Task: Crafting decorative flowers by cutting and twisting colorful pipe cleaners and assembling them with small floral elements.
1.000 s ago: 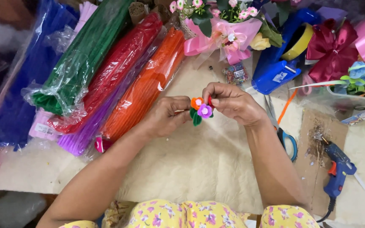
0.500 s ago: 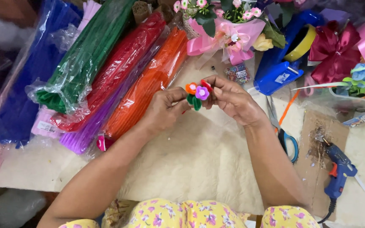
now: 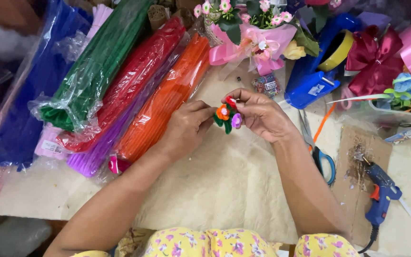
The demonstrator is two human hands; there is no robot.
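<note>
Posy of small pipe-cleaner flowers sits between both hands above table. L hand fingertips pinch its left side; R hand fingers pinch top/right. Equally near.

Orange chenille-stem bundle just left of left hand; scissors, blue glue gun right of right hand.

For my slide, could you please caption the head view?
Both hands, left hand and right hand, hold a small pipe-cleaner flower cluster above the table.
</note>
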